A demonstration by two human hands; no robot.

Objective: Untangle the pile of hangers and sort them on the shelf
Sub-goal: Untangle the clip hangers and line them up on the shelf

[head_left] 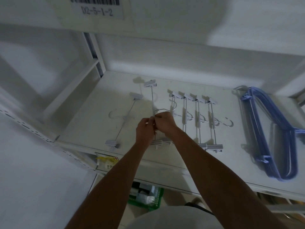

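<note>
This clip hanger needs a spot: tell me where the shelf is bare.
Bare: the strip between the clip-hanger row and the blue hangers, and the shelf left of the lone clip hanger. Crowded: from the held hanger through that row.

At eleven o'clock a white label on the upper shelf front carries a barcode and a code — roughly D2-5-1-2, first character blurred. The yellow tag near seven o'clock is unreadable

A barcode label at the frame's upper left is cut off by the top edge, its printed code blurred. At centre, the left hand and right hand hide the middle of a clip hanger. At bottom, a forearm partly covers a green basket.
</note>
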